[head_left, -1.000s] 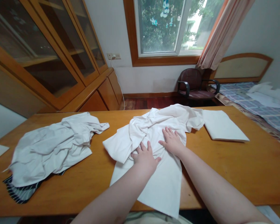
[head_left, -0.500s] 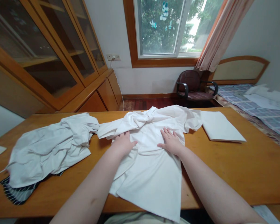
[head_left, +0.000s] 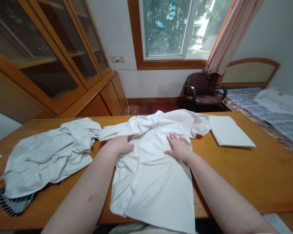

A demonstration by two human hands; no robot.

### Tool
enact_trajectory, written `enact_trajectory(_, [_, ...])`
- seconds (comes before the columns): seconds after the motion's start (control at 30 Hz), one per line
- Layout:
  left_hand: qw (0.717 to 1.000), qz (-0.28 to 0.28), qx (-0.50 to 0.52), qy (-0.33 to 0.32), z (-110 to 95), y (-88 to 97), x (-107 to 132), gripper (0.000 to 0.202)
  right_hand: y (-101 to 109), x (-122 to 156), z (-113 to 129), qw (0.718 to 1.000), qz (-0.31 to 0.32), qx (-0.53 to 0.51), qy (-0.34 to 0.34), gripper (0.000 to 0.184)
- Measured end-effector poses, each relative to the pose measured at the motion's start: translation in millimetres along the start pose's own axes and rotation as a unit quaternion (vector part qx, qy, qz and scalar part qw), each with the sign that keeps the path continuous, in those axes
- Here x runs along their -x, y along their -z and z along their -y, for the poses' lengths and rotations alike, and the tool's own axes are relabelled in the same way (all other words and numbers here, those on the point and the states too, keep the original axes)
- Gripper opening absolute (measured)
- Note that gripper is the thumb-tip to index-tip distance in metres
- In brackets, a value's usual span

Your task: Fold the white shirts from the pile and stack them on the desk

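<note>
A white shirt (head_left: pixel 151 175) lies spread on the wooden table (head_left: pixel 246 175), its lower edge hanging over the near side. My right hand (head_left: pixel 177 147) lies flat on the shirt's middle, fingers stretched out and apart. My left hand (head_left: pixel 119 144) rests on the shirt's left part by a rumpled sleeve, its fingers curled under and mostly out of sight. The shirt's collar end is bunched up at the far side.
A heap of crumpled white cloth (head_left: pixel 48 156) lies at the left over a striped garment (head_left: pixel 12 203). A folded white cloth (head_left: pixel 228 131) sits at the right. Beyond the table are a dark chair (head_left: pixel 200 89), a bed (head_left: pixel 268 107), a wooden cabinet (head_left: pixel 63 58) and a window.
My left hand has slid left and away across the shirt, spreading its left side out flat. My right hand has stayed pressed on the middle.
</note>
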State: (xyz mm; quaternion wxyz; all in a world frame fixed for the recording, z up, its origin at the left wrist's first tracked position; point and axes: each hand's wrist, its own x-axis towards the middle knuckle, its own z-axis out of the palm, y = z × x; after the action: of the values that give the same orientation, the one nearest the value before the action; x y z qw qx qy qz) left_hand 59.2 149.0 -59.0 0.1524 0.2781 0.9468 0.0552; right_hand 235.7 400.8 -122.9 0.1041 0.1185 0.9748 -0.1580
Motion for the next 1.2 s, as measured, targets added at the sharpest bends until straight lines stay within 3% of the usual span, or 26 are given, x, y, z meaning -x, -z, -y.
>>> enact_trajectory(0.1, [0.999,-0.021,0.009,-0.034,-11.1,10.6,-6.2,0.041,-1.1,-1.3,-0.9,1.0,0.0,0.0,-0.001,0.091])
enact_trajectory(0.2, [0.984,-0.1,0.056,-0.134,-25.2,8.7,-14.2,0.035,-1.7,-1.8,-0.9,1.0,-0.002,0.001,0.002,0.091])
enact_trajectory(0.3, [0.962,-0.192,0.044,-0.189,-33.1,-11.3,-28.2,0.036,-1.3,-1.2,-0.5,1.0,-0.005,0.001,0.004,0.09])
enact_trajectory(0.37, [0.964,-0.208,0.006,-0.162,-33.3,-30.9,-40.1,0.046,-0.8,-0.5,-0.5,1.0,-0.008,0.0,0.005,0.091])
enact_trajectory(0.5, [0.985,-0.138,-0.045,-0.09,-25.6,-64.7,-59.9,0.065,-0.4,-0.2,-1.1,1.0,-0.006,0.0,0.006,0.091])
enact_trajectory(0.63, [0.992,-0.098,-0.055,-0.059,-17.8,-74.5,-67.3,0.068,-0.3,0.1,-1.4,1.0,-0.007,-0.003,0.007,0.089])
enact_trajectory(0.73, [0.994,-0.081,-0.054,-0.047,-16.5,-65.4,-67.4,0.069,-0.4,0.3,-2.0,1.0,-0.011,-0.006,0.008,0.087])
enact_trajectory(0.87, [0.997,0.013,-0.067,-0.037,-23.5,-38.8,-62.3,0.078,-0.4,-0.7,-6.5,1.0,-0.014,-0.009,0.014,0.085])
enact_trajectory(0.93, [0.995,0.04,-0.081,-0.035,-30.2,-28.5,-57.5,0.074,-0.1,-1.9,-10.2,1.0,-0.016,-0.009,0.016,0.083])
enact_trajectory(1.0, [0.996,0.005,-0.086,-0.026,-36.6,-26.5,-52.2,0.059,0.6,-3.2,-13.8,1.0,-0.014,-0.011,0.02,0.083])
enact_trajectory(1.07, [0.993,-0.08,-0.083,-0.019,-39.9,-33.9,-48.0,0.047,1.4,-4.4,-16.4,1.0,-0.009,-0.016,0.025,0.086])
enact_trajectory(1.13, [0.984,-0.16,-0.07,-0.03,-38.7,-46.7,-46.6,0.043,2.3,-5.1,-17.8,0.999,-0.006,-0.023,0.028,0.088])
enact_trajectory(1.2, [0.976,-0.205,-0.05,-0.043,-33.6,-59.6,-49.0,0.045,2.9,-5.2,-18.1,0.999,-0.007,-0.03,0.03,0.09])
